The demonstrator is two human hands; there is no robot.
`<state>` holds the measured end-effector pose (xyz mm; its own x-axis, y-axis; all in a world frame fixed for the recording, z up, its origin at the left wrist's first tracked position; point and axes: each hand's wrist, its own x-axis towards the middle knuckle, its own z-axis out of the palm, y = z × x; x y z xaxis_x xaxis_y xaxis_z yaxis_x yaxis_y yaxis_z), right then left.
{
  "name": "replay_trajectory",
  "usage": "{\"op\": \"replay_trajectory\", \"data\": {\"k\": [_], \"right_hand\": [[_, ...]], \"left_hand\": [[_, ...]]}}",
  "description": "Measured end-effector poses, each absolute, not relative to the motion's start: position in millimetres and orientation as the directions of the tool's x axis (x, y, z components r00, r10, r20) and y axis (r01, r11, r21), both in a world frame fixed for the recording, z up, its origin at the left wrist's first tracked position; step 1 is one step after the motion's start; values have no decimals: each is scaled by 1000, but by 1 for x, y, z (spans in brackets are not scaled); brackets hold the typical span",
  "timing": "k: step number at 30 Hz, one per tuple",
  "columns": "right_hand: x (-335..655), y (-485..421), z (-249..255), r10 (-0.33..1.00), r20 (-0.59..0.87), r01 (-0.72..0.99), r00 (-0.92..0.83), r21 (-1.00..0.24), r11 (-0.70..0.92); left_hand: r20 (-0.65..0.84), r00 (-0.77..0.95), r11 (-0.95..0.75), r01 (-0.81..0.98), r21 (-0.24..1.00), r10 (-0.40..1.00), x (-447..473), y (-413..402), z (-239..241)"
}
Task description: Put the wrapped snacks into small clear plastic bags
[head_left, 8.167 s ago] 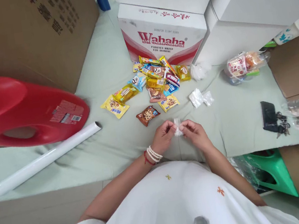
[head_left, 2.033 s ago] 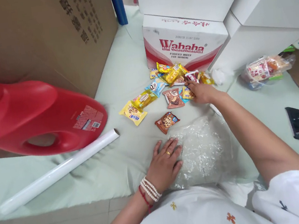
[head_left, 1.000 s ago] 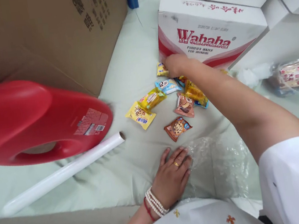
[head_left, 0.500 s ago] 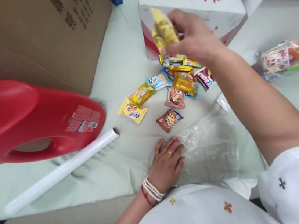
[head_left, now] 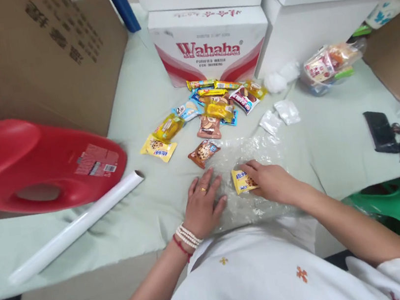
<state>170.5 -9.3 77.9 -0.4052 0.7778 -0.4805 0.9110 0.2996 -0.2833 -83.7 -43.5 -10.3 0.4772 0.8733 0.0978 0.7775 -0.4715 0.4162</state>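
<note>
My right hand [head_left: 273, 179] grips a yellow cookie packet [head_left: 242, 180] over a clear plastic bag [head_left: 260, 154] that lies flat on the cloth. Flat on the table, fingers spread, my left hand [head_left: 203, 201] rests at the bag's left edge. Just beyond it lies a brown cookie packet [head_left: 204, 153]. Farther back is a loose heap of snack packets: a yellow cookie packet [head_left: 158, 147], a yellow-wrapped cake [head_left: 168, 127], a light blue packet [head_left: 187, 110], a brown packet [head_left: 208, 127] and a dark red one [head_left: 245, 100], among several others.
A white Wahaha box [head_left: 209, 44] stands behind the heap. To the left are a red jug [head_left: 57, 165], a white tube [head_left: 80, 226] and a large cardboard box [head_left: 34, 59]. On the right lie small white packets [head_left: 287, 112], bagged snacks [head_left: 329, 66] and keys with a black case [head_left: 381, 132].
My right hand has come down from above the heap to the plastic bag, with a yellow cookie packet in it. My left hand remains flat on the table. The view has shifted rightward.
</note>
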Motion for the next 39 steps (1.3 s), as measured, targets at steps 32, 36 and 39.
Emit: {"op": "replay_trajectory", "data": {"k": [32, 36, 39], "right_hand": [[246, -116, 10, 802, 139, 666, -580, -485, 566], [247, -93, 24, 841, 180, 515, -511, -719, 467], [248, -69, 43, 910, 96, 511, -403, -801, 311]], "left_hand": [[121, 772, -679, 459, 573, 624, -132, -42, 0], [116, 603, -488, 502, 714, 789, -126, -19, 7], [75, 453, -329, 516, 791, 888, -116, -5, 12]]}}
